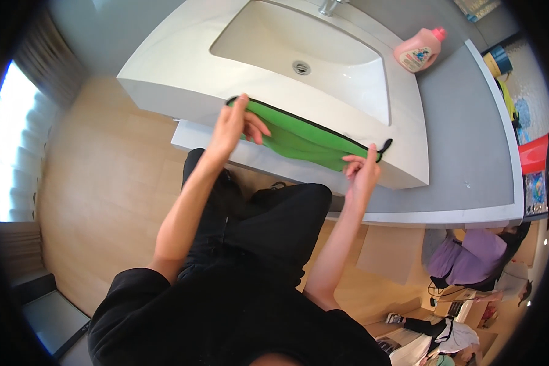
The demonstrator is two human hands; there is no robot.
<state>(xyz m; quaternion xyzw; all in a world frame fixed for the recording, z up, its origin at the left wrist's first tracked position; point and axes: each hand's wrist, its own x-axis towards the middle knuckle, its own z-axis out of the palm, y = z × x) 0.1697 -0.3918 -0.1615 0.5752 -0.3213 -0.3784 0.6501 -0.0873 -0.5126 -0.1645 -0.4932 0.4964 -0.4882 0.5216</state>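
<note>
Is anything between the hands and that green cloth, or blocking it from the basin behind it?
Nothing visible. The left hand and right hand already grip the green cloth at its two ends, stretched along the front rim of the white sink. The basin behind shows only its drain.

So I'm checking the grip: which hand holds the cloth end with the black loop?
The right hand: the black loop of the green cloth sticks out beside it; the left hand holds the plain end.
</note>
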